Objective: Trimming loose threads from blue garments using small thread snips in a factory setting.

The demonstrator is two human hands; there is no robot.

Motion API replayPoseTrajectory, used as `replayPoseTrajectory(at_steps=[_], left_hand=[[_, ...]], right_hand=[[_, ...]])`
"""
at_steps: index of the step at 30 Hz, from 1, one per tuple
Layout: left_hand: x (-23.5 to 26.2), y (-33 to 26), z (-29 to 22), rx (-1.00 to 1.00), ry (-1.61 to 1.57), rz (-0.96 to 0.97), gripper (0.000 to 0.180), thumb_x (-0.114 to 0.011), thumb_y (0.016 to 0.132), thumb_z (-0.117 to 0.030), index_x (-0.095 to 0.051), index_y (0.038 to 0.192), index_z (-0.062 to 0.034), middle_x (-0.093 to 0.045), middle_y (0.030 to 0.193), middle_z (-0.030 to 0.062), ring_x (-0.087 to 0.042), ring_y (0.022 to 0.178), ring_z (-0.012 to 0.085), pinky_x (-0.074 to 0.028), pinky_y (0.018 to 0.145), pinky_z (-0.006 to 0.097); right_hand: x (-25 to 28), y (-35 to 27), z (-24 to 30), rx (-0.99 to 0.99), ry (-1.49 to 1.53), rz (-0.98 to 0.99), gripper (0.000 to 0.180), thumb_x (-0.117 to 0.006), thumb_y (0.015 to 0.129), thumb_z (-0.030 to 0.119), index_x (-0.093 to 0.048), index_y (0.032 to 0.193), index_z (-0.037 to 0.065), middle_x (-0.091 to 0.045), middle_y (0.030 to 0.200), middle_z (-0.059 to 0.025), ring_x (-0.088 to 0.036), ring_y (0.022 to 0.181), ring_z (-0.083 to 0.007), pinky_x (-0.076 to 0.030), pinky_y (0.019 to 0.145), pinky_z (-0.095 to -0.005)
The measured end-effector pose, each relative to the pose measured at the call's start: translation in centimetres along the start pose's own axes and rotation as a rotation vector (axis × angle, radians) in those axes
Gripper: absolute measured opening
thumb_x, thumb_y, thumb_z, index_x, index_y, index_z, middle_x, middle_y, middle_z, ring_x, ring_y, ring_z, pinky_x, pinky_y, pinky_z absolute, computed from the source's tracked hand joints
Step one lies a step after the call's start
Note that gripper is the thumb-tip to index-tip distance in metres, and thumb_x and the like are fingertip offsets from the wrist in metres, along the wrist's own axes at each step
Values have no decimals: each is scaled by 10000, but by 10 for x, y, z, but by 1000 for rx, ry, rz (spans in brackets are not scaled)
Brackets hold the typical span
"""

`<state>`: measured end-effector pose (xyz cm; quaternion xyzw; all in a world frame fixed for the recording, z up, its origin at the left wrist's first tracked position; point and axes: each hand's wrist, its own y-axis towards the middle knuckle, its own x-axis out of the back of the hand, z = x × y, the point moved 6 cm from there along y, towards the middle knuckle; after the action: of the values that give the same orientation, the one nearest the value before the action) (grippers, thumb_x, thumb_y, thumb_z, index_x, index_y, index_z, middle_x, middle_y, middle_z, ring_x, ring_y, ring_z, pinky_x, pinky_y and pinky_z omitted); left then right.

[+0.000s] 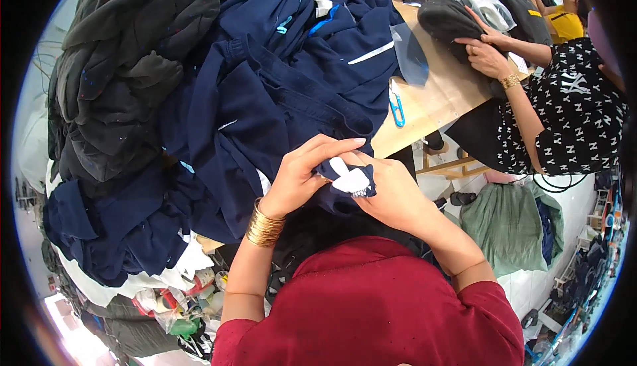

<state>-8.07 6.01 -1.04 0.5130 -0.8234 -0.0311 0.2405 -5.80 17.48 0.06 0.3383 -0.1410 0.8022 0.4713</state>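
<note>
My left hand (298, 174) and my right hand (395, 195) meet at the front edge of the table, just ahead of my chest. Both have their fingers closed on a gathered bit of navy garment (265, 101), its white label (352, 179) facing up between them. The rest of that navy cloth, with a wide stitched waistband, spreads over the table beyond my hands. Gold bangles circle my left wrist. Beyond my right hand lies a pair of blue-handled thread snips (397, 104) on the bare wood.
Dark grey garments (133, 67) are heaped at the left, with more navy cloth (119, 233) below. Across the right corner of the wooden table (444, 94), a co-worker's hands (488, 51) handle a black piece. Green cloth (501, 223) hangs at the right. Bagged items (179, 303) sit lower left.
</note>
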Motion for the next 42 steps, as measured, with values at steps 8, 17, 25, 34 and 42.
replayPoseTrajectory(at_steps=[8, 17, 25, 34, 42], left_hand=[[3, 2, -2, -46, 83, -82, 539, -648, 649, 51, -592, 1157, -120, -579, 1002, 79, -586, 906, 223, -475, 784, 284], [0, -16, 29, 248, -178, -61, 720, -655, 812, -203, -255, 1391, -51, -397, 1337, 144, -391, 1234, 226, -293, 1017, 320], [-13, -14, 34, 284, -598, -18, 817, -652, 822, -163, -111, 1429, -80, -369, 1320, 140, -372, 1216, 195, -309, 1007, 314], [13, 13, 55, 373, -348, -304, 96, -608, 839, -97, -617, 865, -5, -566, 744, -35, -482, 696, 39, -398, 615, 202], [26, 18, 66, 441, -57, -361, 188, -684, 776, -158, -609, 784, 14, -612, 654, 43, -528, 605, 56, -432, 563, 227]], right_hand=[[6, 8, 2, 95, -126, 8, 452, -605, 750, 96, -420, 1160, 52, -583, 831, -147, -610, 741, -331, -487, 618, -404], [-21, 7, -32, -284, 1057, -34, 345, -577, 877, 166, -509, 1167, -8, -577, 1027, -23, -511, 944, -78, -429, 825, -234], [-36, 14, -44, -330, 1116, -99, 197, -577, 886, 208, -632, 961, 34, -582, 739, 44, -502, 642, -23, -389, 557, -186], [-26, 43, -48, -218, 957, -178, 389, -507, 916, 180, -445, 1245, -17, -505, 1214, -99, -451, 1122, -130, -357, 947, -256], [-7, 15, -56, -88, -7, -128, 173, -601, 832, 186, -575, 829, 15, -536, 662, -166, -559, 616, -303, -427, 558, -367]])
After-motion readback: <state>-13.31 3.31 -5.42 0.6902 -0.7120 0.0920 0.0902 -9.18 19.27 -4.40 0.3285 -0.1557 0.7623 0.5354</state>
